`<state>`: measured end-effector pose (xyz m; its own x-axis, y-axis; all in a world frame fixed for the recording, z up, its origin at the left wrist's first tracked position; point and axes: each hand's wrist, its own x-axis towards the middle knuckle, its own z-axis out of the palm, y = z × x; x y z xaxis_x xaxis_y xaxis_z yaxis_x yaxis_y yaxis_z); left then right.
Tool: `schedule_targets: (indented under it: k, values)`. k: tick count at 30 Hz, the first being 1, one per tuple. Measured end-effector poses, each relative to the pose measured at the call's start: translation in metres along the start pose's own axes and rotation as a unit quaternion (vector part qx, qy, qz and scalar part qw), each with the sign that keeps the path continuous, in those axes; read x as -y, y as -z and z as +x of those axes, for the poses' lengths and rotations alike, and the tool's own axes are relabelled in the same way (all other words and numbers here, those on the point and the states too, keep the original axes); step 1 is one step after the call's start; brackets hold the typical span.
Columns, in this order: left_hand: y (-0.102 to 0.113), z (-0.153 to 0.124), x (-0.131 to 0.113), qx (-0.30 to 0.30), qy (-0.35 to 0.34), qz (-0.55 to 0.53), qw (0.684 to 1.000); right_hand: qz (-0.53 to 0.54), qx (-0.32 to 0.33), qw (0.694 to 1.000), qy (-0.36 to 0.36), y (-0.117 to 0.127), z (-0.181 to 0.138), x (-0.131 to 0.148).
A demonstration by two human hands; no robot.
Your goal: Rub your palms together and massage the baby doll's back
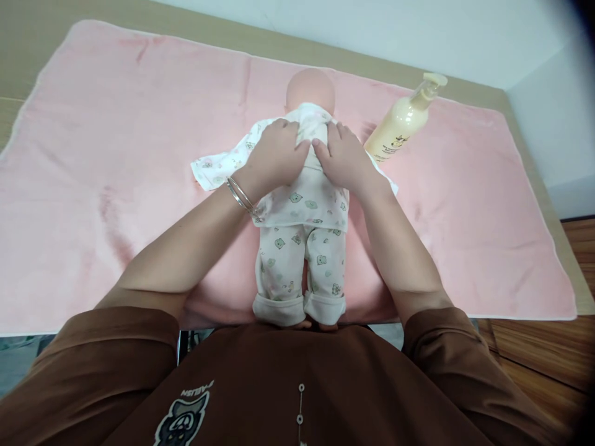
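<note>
A baby doll [302, 204] in a white printed outfit lies face down on a pink blanket [116, 155], head away from me, feet at the near edge. My left hand [274, 155] rests flat on the doll's upper back on the left side, a bangle on its wrist. My right hand [344, 158] lies on the upper back on the right side. The fingers of both hands press on the shirt near the shoulders, thumbs close together at the middle. Neither hand grips anything that I can see.
A cream pump bottle [404, 124] lies tilted on the blanket just right of the doll's shoulder. The blanket covers a wooden table [525, 130] against a white wall. Wooden floor [548, 353] shows at the right.
</note>
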<state>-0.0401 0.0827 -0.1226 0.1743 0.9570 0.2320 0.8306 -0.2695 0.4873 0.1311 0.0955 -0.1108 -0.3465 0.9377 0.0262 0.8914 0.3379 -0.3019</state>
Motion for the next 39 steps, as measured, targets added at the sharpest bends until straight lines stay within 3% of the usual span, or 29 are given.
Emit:
schedule_targets:
  k: [3,5,11,16,20,24,27,30,34,39]
  values:
    - [-0.007,0.012,0.01,-0.015,0.065,-0.036,0.997,-0.016,0.014,0.999,0.048,0.006,-0.013,0.013]
    - [-0.009,0.01,0.006,-0.021,0.07,-0.018,0.997,-0.016,0.025,0.997,0.071,0.01,-0.017,0.019]
    - [-0.003,-0.014,-0.022,-0.004,-0.002,0.117,0.993,0.027,0.04,0.999,-0.017,0.012,0.004,0.006]
    - [-0.009,0.002,-0.006,-0.015,0.032,0.027,0.999,-0.007,0.008,1.0,-0.022,0.004,0.002,0.006]
    - [-0.014,0.013,0.01,-0.019,0.055,-0.02,0.998,-0.026,-0.012,0.999,0.019,0.003,-0.006,0.019]
    - [-0.012,0.002,0.001,-0.035,0.006,-0.008,0.999,0.036,-0.044,0.998,0.001,0.001,0.004,0.012]
    - [-0.006,-0.003,-0.004,-0.027,-0.046,-0.047,0.997,0.05,-0.015,0.998,-0.034,-0.001,0.012,0.002]
    - [-0.002,0.005,0.001,-0.005,-0.008,-0.065,0.998,0.024,0.003,0.999,-0.023,-0.002,0.006,0.006]
    - [-0.005,0.014,0.009,-0.023,0.06,-0.045,0.997,-0.02,-0.033,0.999,0.032,0.002,-0.011,0.027]
    - [-0.012,-0.007,-0.007,-0.061,0.001,-0.01,0.998,0.021,-0.06,0.998,0.024,0.004,-0.002,0.019]
